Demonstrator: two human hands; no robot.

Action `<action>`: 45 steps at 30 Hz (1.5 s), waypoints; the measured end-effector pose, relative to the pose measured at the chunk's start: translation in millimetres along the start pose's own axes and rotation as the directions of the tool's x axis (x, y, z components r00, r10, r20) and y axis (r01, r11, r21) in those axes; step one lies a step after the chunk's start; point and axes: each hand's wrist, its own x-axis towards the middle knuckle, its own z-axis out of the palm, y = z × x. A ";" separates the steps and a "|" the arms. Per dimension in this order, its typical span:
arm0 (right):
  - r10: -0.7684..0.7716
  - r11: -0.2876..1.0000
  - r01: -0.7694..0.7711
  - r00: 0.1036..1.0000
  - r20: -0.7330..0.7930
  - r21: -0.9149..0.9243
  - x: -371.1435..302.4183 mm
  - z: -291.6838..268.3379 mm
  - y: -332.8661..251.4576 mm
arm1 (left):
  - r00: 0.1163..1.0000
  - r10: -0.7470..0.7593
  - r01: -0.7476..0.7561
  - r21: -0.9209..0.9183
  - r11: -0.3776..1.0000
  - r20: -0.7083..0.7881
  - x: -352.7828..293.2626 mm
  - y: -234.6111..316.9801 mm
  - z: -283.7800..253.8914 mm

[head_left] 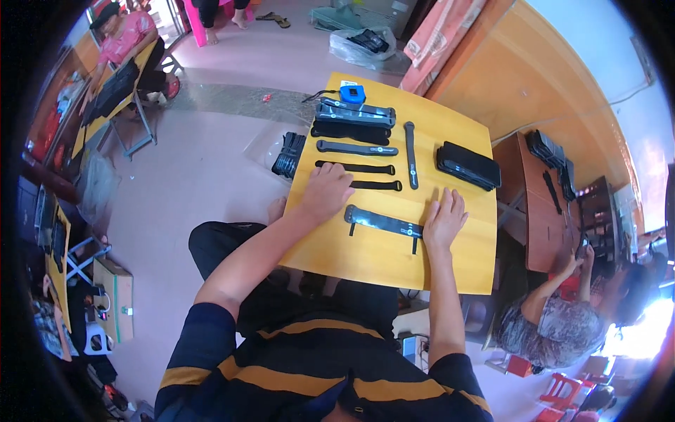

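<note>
- Dark glossy strap (383, 221) lies on the yellow worktop (337, 259) between your hands, a narrow black strip showing below it near each end.
- Your right hand (444, 219) rests at its right end, fingers extended; a sideways nudge there could skew the strap across those strips.
- Your left hand (328, 191) bends over the lower thin black strap (377, 186); I cannot tell whether it pinches. Dragging could disturb the upper thin black strap (376, 169).
- Bumping the black stack (467, 166) beyond your right hand could topple it.
- Past the worktop's left edge, clear plastic lies around a black bundle (288, 155).
- Farther off, a clear bag (344, 46) on the floor holds black items (370, 41).
</note>
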 end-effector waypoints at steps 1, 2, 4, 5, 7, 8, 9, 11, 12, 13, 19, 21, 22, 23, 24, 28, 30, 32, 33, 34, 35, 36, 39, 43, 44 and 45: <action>-0.018 0.996 0.020 1.000 -0.023 0.088 -1.8 -6.2 -8.6 | 0.999 0.023 -0.023 0.009 1.000 0.038 0.8 -2.9 1.3; -0.033 0.984 0.040 0.998 -0.045 0.174 -3.3 -12.7 -18.4 | 0.999 0.014 -0.014 0.011 1.000 0.031 1.0 -5.0 3.1; -0.094 0.958 0.115 0.991 -0.091 0.263 -6.1 -23.4 -36.0 | 0.999 0.035 -0.036 0.010 0.999 0.038 3.6 -4.2 6.2; -0.126 0.937 0.154 0.986 -0.108 0.312 -7.4 -25.5 -41.7 | 0.999 0.034 -0.035 0.008 0.999 0.035 4.6 -3.6 6.7; -0.146 0.917 0.173 0.984 -0.099 0.361 -11.5 -30.0 -55.7 | 0.995 -0.024 0.026 -0.021 0.999 0.098 7.8 -1.7 5.5; -0.152 0.901 0.174 0.985 -0.086 0.396 -14.0 -30.4 -60.1 | 0.995 -0.024 0.026 -0.022 0.999 0.095 9.7 -0.7 4.9; -0.163 0.897 0.182 0.983 -0.082 0.402 -16.2 -30.3 -63.8 | 0.995 -0.028 0.029 -0.009 1.000 0.098 11.6 0.9 3.8; -0.175 0.888 0.187 0.982 -0.067 0.420 -18.2 -30.3 -69.7 | 0.995 -0.031 0.031 0.002 1.000 0.098 13.7 1.9 3.3; -0.187 0.877 0.190 0.981 -0.049 0.442 -18.7 -30.2 -73.7 | 0.992 -0.040 0.038 0.022 0.999 0.119 13.7 1.5 4.1; -0.207 0.883 0.222 0.975 -0.082 0.414 -17.6 -34.3 -80.7 | 0.989 -0.051 0.045 0.042 0.998 0.141 12.6 1.5 4.8; -0.256 0.857 0.236 0.966 -0.018 0.459 -17.0 -35.8 -84.3 | 0.986 -0.052 0.056 -0.022 0.998 0.157 -4.1 -8.5 -1.7; -0.266 0.849 0.244 0.964 -0.020 0.470 -20.1 -36.9 -81.5 | 0.991 -0.030 0.036 -0.041 0.999 0.127 -18.4 -19.0 -9.5; -0.243 0.839 0.212 0.970 -0.003 0.501 -22.7 -35.8 -78.0 | 0.995 -0.007 0.013 -0.061 0.998 0.097 -25.6 -23.8 -13.8; -0.221 0.829 0.179 0.975 0.016 0.530 -25.5 -35.3 -75.6 | 0.995 -0.010 0.016 -0.060 0.998 0.100 -32.0 -28.0 -17.4; -0.221 0.827 0.178 0.975 0.019 0.533 -28.3 -35.4 -75.0 | 0.996 -0.022 0.029 -0.088 0.996 0.082 -37.0 -31.6 -22.9; -0.159 0.793 0.081 0.984 0.077 0.604 -36.6 -34.6 -77.4 | 0.995 -0.093 0.095 -0.208 0.974 0.020 -52.5 -41.1 -40.5; -0.146 0.767 0.049 0.984 0.100 0.640 -38.8 -35.7 -81.6 | 0.986 -0.142 0.121 -0.212 0.970 -0.086 -54.2 -38.1 -50.3; -0.151 0.736 0.048 0.984 0.094 0.675 -39.3 -39.2 -90.0 | 0.963 -0.190 0.147 -0.218 0.965 -0.191 -57.1 -41.7 -50.9; -0.151 0.736 0.046 0.984 0.097 0.676 -39.4 -41.6 -94.5 | 0.945 -0.313 0.280 -0.258 0.925 -0.097 -60.1 -48.0 -49.8; -0.160 0.724 0.051 0.983 0.095 0.688 -38.9 -44.4 -99.2 | 0.904 -0.427 0.409 -0.283 0.867 0.001 -62.9 -54.5 -49.2; -0.170 0.711 0.057 0.981 0.093 0.701 -38.4 -46.6 -103.5 | 0.904 -0.428 0.411 -0.283 0.867 0.002 -65.7 -60.9 -48.8; -0.164 0.712 0.051 0.982 0.095 0.700 -38.6 -48.0 -104.9 | 0.889 -0.453 0.446 -0.328 0.833 0.058 -63.7 -63.5 -52.3; -0.162 0.684 0.012 0.978 0.135 0.729 -39.3 -50.0 -110.1 | 0.880 -0.451 0.470 -0.387 0.793 0.146 -66.8 -83.6 -51.4; -0.179 0.600 -0.096 0.952 0.249 0.794 -43.0 -57.7 -124.2 | 0.863 -0.419 0.505 -0.524 0.686 0.282 -78.2 -95.0 -68.1; -0.167 0.535 -0.189 0.932 0.322 0.823 -44.1 -59.3 -126.4 | 0.863 -0.417 0.505 -0.523 0.686 0.286 -77.2 -91.0 -77.4; -0.169 0.532 -0.190 0.931 0.323 0.825 -45.3 -55.9 -126.5 | 0.853 -0.404 0.519 -0.611 0.597 0.330 -76.8 -83.1 -93.1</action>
